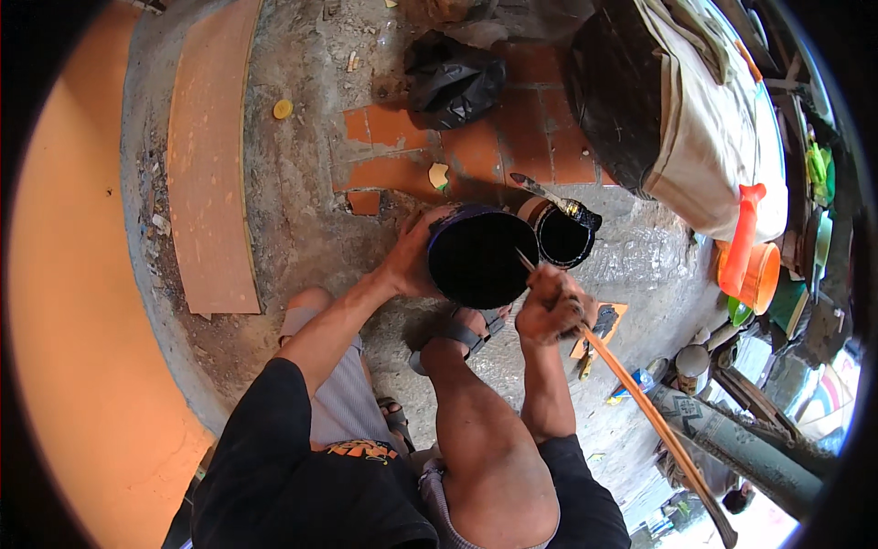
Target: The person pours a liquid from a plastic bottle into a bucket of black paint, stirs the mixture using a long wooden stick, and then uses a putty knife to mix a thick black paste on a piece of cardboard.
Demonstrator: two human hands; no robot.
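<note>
My left hand grips the side of a dark bucket with a purplish outer edge, its inside black. My fingers are partly hidden behind its wall. In my right fist is a long, thin wooden stick. The stick's narrow tip reaches over the bucket's right side, while its long end slants down to the lower right. Whether the tip touches the black contents, I cannot tell. Just right of the bucket stands a smaller can with black inside. A paintbrush with black-coated bristles lies across that can's rim.
Beyond the bucket a black plastic bag lies on red tiles. A long board rests along the left wall. By my right wrist is an orange piece smeared black. An orange container and clutter line the right side.
</note>
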